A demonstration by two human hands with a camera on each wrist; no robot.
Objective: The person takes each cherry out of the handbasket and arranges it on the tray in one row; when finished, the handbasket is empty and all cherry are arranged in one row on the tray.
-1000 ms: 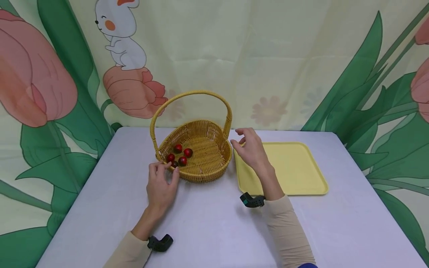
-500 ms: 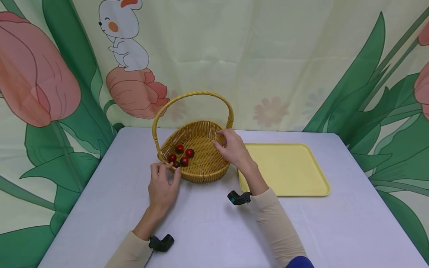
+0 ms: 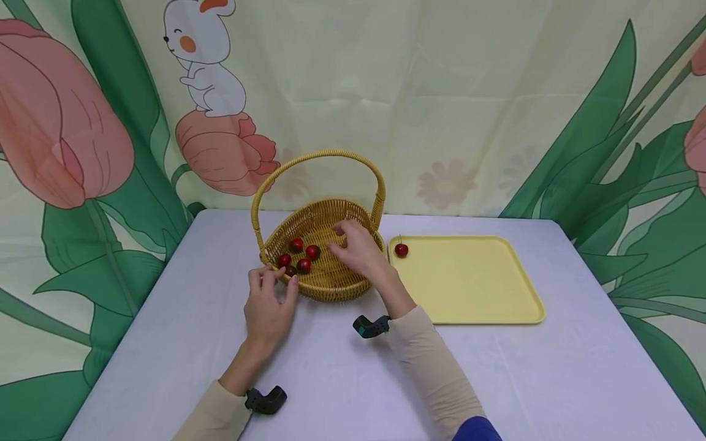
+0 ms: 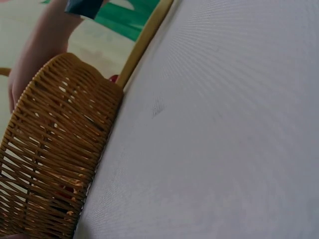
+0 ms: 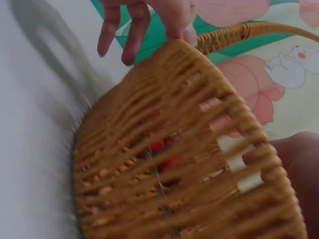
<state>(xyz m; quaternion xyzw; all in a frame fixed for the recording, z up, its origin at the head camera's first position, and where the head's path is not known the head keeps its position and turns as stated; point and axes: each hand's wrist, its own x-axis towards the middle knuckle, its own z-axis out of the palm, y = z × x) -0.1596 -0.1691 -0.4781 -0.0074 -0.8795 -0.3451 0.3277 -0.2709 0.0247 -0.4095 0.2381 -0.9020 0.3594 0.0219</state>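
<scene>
A round wicker basket with a tall arched handle stands left of centre on the table in the head view. Several dark red cherries are gathered at its left side. My left hand holds the basket's near-left rim between thumb and fingers; the right wrist view shows fingers hanging outside the wall. My right hand reaches over the right rim into the basket, fingers loosely bent and nothing between them, to the right of the cherries. One stemmed cherry lies at the back-left corner of the yellow tray.
The tray lies flat just right of the basket, its left edge close to the basket's wall. The basket handle arches above the back of the basket. A printed curtain hangs behind the white-covered table.
My right hand has moved left from above the tray's corner to inside the basket, and a cherry now shows on the tray. My left hand has stayed at the rim.
</scene>
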